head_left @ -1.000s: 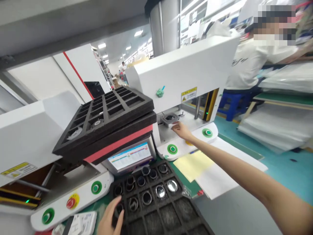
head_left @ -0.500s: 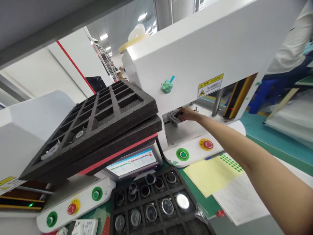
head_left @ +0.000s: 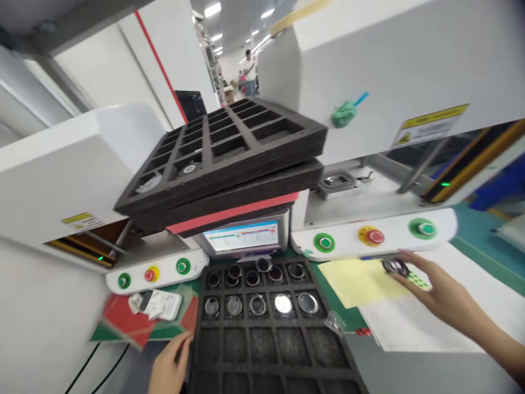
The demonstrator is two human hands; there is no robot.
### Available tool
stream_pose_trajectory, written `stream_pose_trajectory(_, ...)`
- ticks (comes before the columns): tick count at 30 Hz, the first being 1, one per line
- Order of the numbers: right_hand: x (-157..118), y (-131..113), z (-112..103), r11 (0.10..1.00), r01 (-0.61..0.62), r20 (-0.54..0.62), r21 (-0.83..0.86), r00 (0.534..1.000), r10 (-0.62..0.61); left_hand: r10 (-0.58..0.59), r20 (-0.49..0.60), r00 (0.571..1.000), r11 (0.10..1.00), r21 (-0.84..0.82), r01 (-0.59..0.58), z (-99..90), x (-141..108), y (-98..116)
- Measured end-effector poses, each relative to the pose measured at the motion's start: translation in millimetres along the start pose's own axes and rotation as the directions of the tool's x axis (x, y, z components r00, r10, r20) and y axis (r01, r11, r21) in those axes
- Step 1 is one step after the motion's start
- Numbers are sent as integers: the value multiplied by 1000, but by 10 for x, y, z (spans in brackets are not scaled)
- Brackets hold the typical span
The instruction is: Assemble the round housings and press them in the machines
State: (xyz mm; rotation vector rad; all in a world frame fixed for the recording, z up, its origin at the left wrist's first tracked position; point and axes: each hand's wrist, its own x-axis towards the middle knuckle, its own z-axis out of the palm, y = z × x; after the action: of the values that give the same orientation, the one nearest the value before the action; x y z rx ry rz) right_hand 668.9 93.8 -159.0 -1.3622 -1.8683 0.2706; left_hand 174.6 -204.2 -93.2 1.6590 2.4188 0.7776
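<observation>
My right hand (head_left: pixel 441 287) pinches a round watch case (head_left: pixel 395 267) with a shiny rim between thumb and fingers, above the yellow paper (head_left: pixel 348 282). At the lower left, my left hand (head_left: pixel 169 365) is closed at the left edge of a black foam tray (head_left: pixel 255 323), seemingly gripping it. Two back rows of the tray hold several round watch cases (head_left: pixel 258 304), some lying on top of others. Compartments in the nearer rows are bare. Inside the right machine, a metal fixture (head_left: pixel 337 185) stands apart from both hands.
Stacked foam trays (head_left: pixel 246 161) rest above a screen (head_left: pixel 246 235). White control panels with green buttons (head_left: pixel 325 242) and red stops (head_left: pixel 374 236) flank it. Clear plastic film (head_left: pixel 335 323) lies by the tray's right edge. A distant person (head_left: pixel 249 71) stands in the background.
My right hand has left the fixture in the right machine and come back over the papers with a watch case. My left hand has appeared at the tray. The view has shifted.
</observation>
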Motion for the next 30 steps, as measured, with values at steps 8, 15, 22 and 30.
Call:
stream_pose_trajectory(8, -663, -239, 413, 999, 35, -77, -35, 996, -38, 205, 144, 968, 978, -74, -196, 614, 793, 469)
stream_pose_trajectory(15, -594, -1099, 739, 937, 342, 90, 68, 934, -347, 200, 244, 949, 969, -193, -155, 852, 1425, 674)
stream_pose_trajectory(22, -434, -1728, 1124, 859, 496, 269, 128, 816, -512, 60, 286, 957, 761, -633, 142, 626, 1352, 724)
stream_pose_trajectory(30, -107, -1940, 1635, 867, 498, 421, -5, 788, -450, 19, 492, 870, 105, -867, 488, 64, 555, 1016)
